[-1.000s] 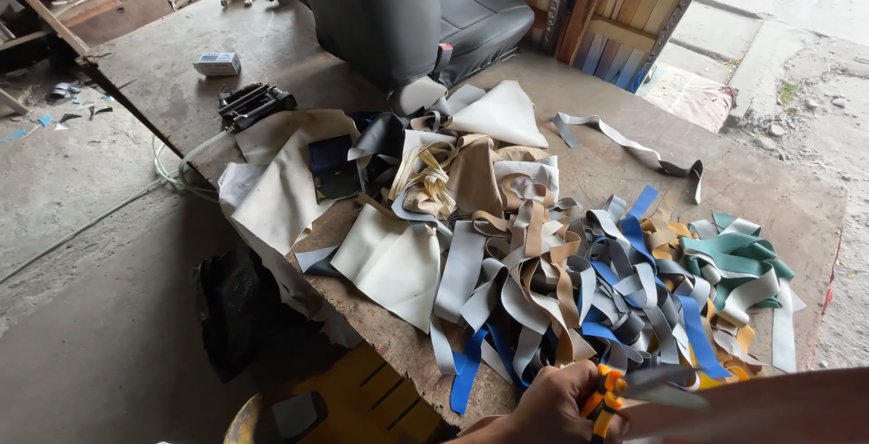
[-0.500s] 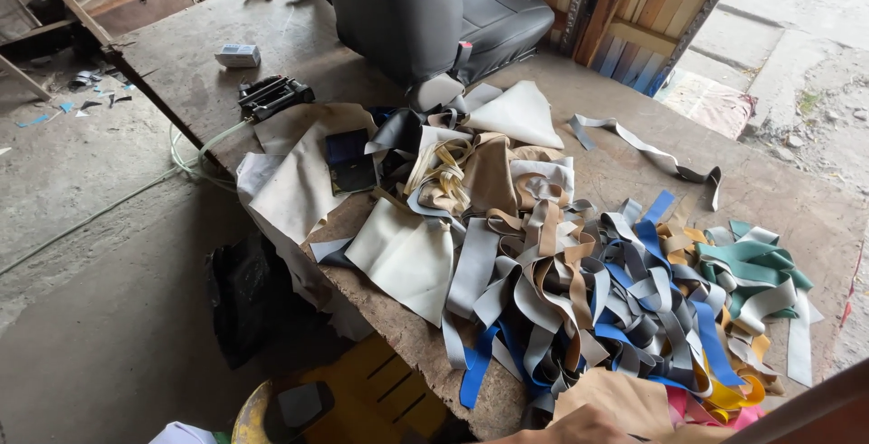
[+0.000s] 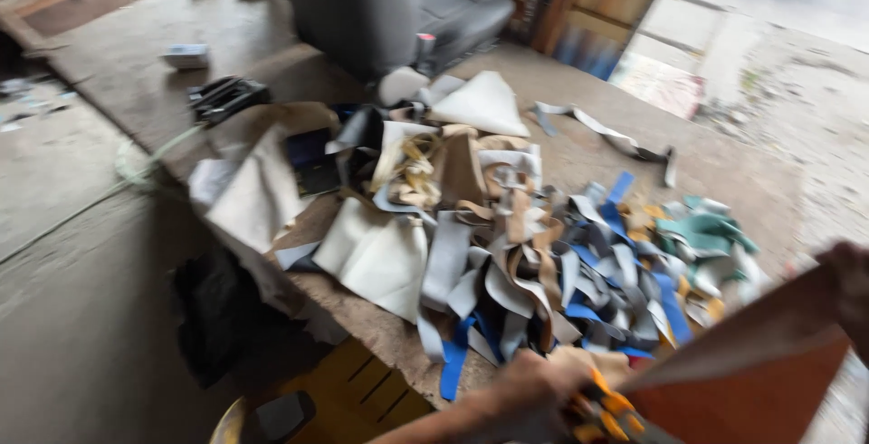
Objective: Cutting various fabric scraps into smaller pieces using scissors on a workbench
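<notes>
Left hand (image 3: 534, 399) grips orange-handled scissors (image 3: 602, 408) at the brown leather sheet (image 3: 751, 372)'s edge; right hand (image 3: 851, 290) pinches its far corner, stretching it taut above the scrap pile (image 3: 543, 236).

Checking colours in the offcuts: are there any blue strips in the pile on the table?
Yes, several blue strips lie among the grey and tan scraps.

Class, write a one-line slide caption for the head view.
Hands with orange-handled scissors at a brown sheet, beside a table heaped with scraps.
</notes>
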